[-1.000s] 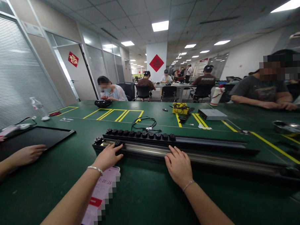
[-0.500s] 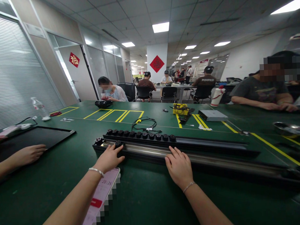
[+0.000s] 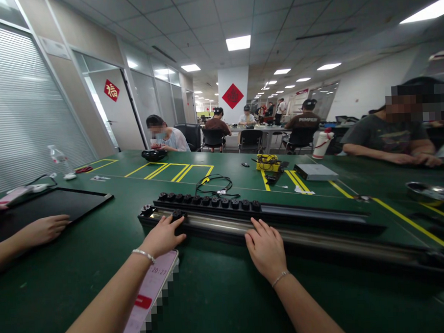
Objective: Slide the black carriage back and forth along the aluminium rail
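A long black rail [image 3: 224, 227] with a shiny metal strip lies across the green table in front of me. My left hand [image 3: 163, 238] rests on its left part, fingers spread, fingertips touching a small round black part [image 3: 179, 215]. Farther right, my right hand [image 3: 265, 243] lies on the near side of the rail with its fingers stretched out, holding nothing. Behind it is a second black rail [image 3: 312, 216], with a row of several round black parts [image 3: 216, 201] along its left half. A phone [image 3: 150, 292] with a lit timer screen lies partly under my left forearm.
At the left, another person's hand [image 3: 44, 228] lies over a black flat panel [image 3: 79, 197]. Beyond the rails are a coiled black cable [image 3: 213, 184], a yellow object wrapped in cable [image 3: 267, 162], a silver box [image 3: 315, 171] and a white bottle [image 3: 322, 144]. People sit around the table.
Both hands stay almost where they were on the rail. The phone's timer has advanced by one second, and the whole view has shifted very slightly.
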The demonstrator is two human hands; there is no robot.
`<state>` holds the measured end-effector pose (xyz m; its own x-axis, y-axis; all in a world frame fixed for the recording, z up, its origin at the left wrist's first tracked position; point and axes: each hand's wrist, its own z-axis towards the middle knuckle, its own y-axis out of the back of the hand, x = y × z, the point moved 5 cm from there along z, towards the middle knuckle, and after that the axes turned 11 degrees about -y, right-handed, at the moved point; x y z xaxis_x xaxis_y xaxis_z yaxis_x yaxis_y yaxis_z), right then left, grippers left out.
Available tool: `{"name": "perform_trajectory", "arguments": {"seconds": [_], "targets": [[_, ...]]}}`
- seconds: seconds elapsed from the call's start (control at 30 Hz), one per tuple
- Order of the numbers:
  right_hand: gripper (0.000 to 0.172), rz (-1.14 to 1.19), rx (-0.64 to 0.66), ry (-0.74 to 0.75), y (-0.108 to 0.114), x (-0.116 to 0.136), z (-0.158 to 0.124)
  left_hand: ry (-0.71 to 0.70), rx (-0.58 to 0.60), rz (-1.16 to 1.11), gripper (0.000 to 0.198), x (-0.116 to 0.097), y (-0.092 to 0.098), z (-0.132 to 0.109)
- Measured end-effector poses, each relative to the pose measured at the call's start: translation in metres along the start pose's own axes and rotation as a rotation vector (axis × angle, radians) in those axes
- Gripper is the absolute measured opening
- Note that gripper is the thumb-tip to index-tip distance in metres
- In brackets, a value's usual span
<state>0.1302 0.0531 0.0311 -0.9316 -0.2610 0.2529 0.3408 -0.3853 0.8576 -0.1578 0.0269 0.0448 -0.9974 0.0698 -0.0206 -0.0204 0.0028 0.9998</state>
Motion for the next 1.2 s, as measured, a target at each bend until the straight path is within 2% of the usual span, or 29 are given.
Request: {"name": "perform_trajectory", "arguments": {"seconds": [0.53,1.2], "targets": [[0.035,0.019,-0.007,0.003,-0.0008,0.0003,-0.0005,0.004,0.075,-0.011,0.069,0.0,-0.0051,0.0016],[0.036,0.016,-0.004,0.0,-0.0031,-0.0008,-0.0009,0.002,0.06,-0.059,0.071,0.0006,-0.0062,0.001]]}}
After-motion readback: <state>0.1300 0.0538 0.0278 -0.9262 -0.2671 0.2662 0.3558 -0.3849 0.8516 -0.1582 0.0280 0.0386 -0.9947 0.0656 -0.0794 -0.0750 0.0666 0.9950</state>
